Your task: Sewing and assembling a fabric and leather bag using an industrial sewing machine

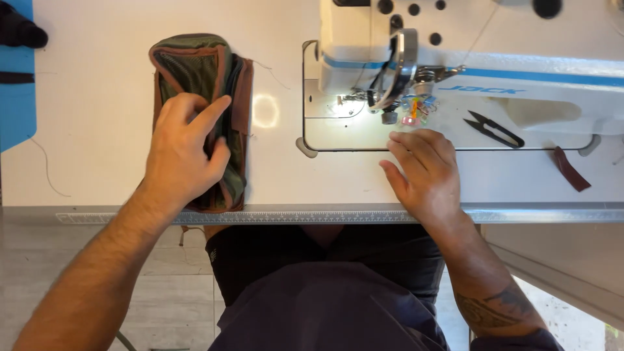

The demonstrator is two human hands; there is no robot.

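Note:
My left hand [185, 149] lies on a stack of olive green fabric pieces with brown edging [198, 68] at the left of the white table [97, 104], fingers pinching the top layers. My right hand [426, 169] rests flat on the table in front of the sewing machine [468, 52], fingertips at the edge of the machine bed, holding nothing. Just beyond those fingers lies a small heap of coloured clips [416, 107] beside the presser foot [390, 116].
Black thread snips [495, 129] lie on the machine bed to the right. A brown strip of trim [572, 169] sits at the far right. A ruler strip [325, 216] runs along the table's front edge. A blue surface [16, 97] borders the left.

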